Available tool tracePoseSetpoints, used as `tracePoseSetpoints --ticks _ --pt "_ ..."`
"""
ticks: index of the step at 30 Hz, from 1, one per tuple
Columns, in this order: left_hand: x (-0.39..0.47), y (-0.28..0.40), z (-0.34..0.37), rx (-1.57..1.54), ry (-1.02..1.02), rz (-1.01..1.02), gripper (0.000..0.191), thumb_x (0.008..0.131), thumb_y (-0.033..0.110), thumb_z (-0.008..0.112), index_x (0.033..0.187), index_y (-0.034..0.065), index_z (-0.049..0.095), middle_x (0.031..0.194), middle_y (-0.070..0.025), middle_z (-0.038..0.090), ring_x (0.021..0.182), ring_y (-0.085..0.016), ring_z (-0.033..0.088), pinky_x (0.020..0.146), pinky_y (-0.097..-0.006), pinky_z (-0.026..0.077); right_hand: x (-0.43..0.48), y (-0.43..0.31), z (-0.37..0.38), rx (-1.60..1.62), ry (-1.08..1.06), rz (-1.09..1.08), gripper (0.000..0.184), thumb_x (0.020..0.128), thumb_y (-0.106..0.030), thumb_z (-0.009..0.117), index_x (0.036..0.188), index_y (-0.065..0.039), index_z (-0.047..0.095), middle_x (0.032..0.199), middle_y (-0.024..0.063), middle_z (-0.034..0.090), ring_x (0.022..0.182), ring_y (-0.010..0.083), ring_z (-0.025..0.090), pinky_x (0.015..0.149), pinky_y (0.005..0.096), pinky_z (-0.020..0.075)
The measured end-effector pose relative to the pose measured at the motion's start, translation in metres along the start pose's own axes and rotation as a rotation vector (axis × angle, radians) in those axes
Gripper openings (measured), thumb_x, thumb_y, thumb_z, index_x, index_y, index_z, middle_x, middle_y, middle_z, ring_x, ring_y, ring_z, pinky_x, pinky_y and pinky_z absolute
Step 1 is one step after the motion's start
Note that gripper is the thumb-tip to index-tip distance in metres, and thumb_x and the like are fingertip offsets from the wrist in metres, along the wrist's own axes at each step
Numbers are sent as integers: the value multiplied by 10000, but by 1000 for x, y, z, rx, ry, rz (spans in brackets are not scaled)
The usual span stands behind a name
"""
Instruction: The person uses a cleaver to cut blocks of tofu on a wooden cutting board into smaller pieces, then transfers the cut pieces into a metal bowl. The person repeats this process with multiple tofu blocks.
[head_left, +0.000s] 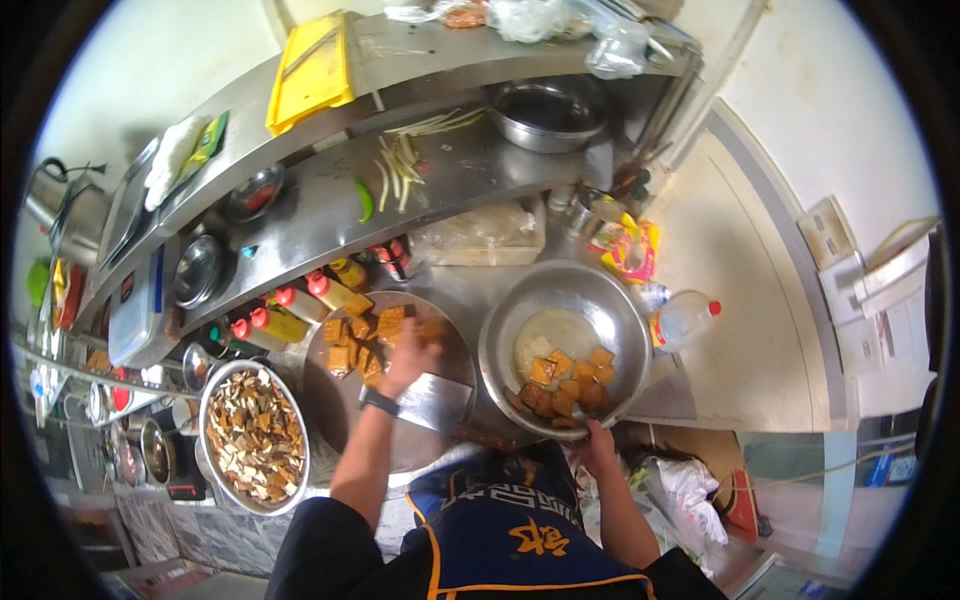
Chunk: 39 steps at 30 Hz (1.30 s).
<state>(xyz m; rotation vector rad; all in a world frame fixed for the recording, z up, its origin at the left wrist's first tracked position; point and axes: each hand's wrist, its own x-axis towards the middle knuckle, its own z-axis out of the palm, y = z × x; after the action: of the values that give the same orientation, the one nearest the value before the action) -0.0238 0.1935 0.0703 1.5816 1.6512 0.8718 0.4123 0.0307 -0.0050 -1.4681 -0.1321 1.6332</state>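
My left hand, with a dark band at the wrist, is over a round chopping board, beside browned, scored tofu pieces. Motion blur hides its fingertips and whether a piece is between them. A cleaver lies flat on the board below this hand, its handle towards my apron. Immediately right of the board, a large steel basin holds similar brown pieces and some cloudy liquid. My right hand grips the near rim of that basin.
An oval bowl of sliced brown-and-white pieces stands left of the board. Behind are squeeze bottles, a wrapped block and a steel shelf with a green pepper. A red-capped plastic bottle is right of the basin.
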Motion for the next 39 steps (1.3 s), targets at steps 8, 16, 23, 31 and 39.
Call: tracePoseSetpoints --ticks 8,16,23,31,39 --pt "-8 20 25 431 364 325 443 870 111 782 1288 39 653 1119 -196 644 1011 -407 643 853 -491 514 7 -3 -3 -17 30 -4 468 1072 -241 552 1417 76 545 1383 241 658 1213 441 704 958 643 637" --pt "-27 99 241 461 -644 -176 1228 807 823 755 1753 224 250 1778 -226 267 1581 -539 313 1226 -731 311 0 3 9 12 31 -21 506 1098 -261 531 1509 29 484 1430 221 628 1261 404 685 986 610 633" --pt "-30 116 265 495 -1056 -186 1154 817 932 639 1732 300 329 1754 -253 266 1602 -571 235 1267 -710 266 -9 -3 22 144 24 15 513 1153 -400 508 1514 -35 506 1425 163 657 1243 347 695 970 579 627" --pt "-36 85 244 353 -1228 139 1128 818 897 697 1623 126 530 1631 -353 376 1499 -544 438 1250 -524 399 -12 -9 22 161 -62 52 611 1174 -537 429 1537 -52 513 1434 164 660 1247 341 690 1010 562 606" --pt "-61 116 237 272 -929 -47 813 905 709 747 1330 16 745 1398 -282 620 1271 -443 637 1089 -474 521 -9 -1 19 160 -21 59 588 1180 -506 412 1538 -49 506 1422 177 661 1251 354 692 994 572 619"
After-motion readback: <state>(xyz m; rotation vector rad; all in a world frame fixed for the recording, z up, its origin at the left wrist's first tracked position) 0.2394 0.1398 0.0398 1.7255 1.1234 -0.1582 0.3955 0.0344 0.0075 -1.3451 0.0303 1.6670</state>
